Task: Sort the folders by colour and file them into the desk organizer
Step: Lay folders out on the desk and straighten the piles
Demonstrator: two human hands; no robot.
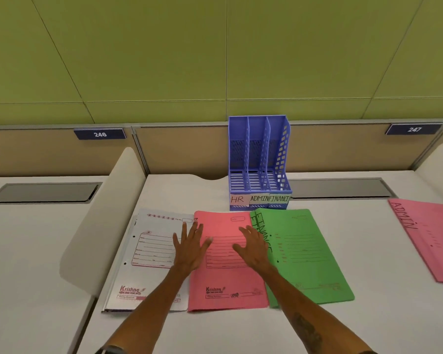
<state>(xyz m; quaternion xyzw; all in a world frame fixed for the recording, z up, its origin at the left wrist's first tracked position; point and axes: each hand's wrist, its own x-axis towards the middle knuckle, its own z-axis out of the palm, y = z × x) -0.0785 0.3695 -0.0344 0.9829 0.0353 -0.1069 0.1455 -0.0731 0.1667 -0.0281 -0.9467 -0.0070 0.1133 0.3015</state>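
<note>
Left hand (189,247) flat, fingers spread, on seam of white folder (151,251) and pink folder (225,279); right hand (252,247) flat, fingers spread, on pink folder beside green folder (307,251) (FINANCE written along its edge); three folders side by side, overlapping, on desk (368,323) just before blue organizer (258,159) tagged HR, ADMIN, FINANCE; pink pile (430,241) marked ADMIN well apart at right.

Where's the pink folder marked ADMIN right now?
Head view: the ADMIN folder lies flat at the far right edge of the desk, apart from the green folder and right of the blue organizer.
</note>
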